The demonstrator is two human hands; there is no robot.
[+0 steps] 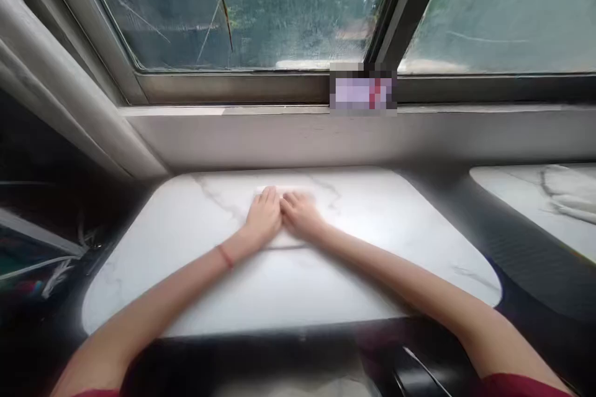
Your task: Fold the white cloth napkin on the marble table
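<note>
Window glass (261,18) in a metal frame (242,88) spans the far side, at 12 o'clock, above a pale wall (279,139) and a white worktop (223,310) with rounded corners and grey-brown veining. Directions are read from the hands, with the window as 12. Both bare arms reach in from 7 and 5 o'clock and converge near the middle of the worktop. The left hand (263,216) and right hand (302,214) lie side by side and touch, palms down, the fingers of each held close together and partly blurred. A pale patch shows at the fingertips — too blurred to identify — and whether either hand grips anything cannot be told. A thin brown line (289,247) crosses the worktop just on the 6 o'clock side. The left wrist bears a red band (225,256); dark red cloth shows at both arms' lower ends. Surrounding features: a pale curtain (69,87) at 10 o'clock; a pixelated lilac-and-red block (363,93) at 1; a second white surface (521,192) at 3, carrying a pale, indistinct bundle (577,189); a thin light cord (426,371) at 4.
</note>
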